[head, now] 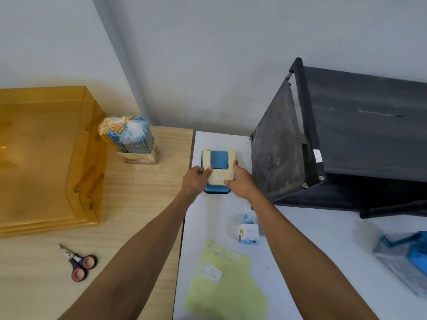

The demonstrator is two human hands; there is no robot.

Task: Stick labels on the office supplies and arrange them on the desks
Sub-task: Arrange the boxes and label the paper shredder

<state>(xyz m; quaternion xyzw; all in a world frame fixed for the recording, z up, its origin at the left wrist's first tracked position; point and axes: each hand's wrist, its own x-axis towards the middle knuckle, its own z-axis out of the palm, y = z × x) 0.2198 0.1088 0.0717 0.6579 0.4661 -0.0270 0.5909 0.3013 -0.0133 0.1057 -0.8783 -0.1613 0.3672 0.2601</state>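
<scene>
- Up front, near the far end of the white desk (335,239): blue hole punch (217,158) with a cream lever, sitting flat on the desktop, just left of a black fabric rack (358,135).
- On the punch's left side: left hand (196,179), clamped on it, fingers curled at the lever's edge, thumb on top.
- On the right side: right hand (241,182), likewise clamped on it, thumb pressed flat on the lever's near end, fingers wrapped along the right edge.
- Between the two thumbs, on the near end of the lever: small white label (219,179), writing too small to read.
- Nearer on the same desk, between the forearms: pale green backing sheet (231,296), lying flat, with a white sticker (211,274) on it and faint handwriting above that.
- Just beyond the sheet, beside the right forearm: small blue-and-white boxed item (248,229), upright, kind not clear.
- At the right edge of the white desk: blue object (406,262) in clear plastic wrap, partly cut off by the frame.
- To the left, butted against the white desk: wooden desk (138,192).
- At its far left: stack of amber plastic trays (46,158).
- Beside the trays, toward the wall: bundle of pencils (126,135) wrapped in plastic, upright in a small box.
- Near the front of the wooden desk, well apart from the trays: scissors (79,265) with black-and-pink handles, blades closed, tips pointing away and left.
</scene>
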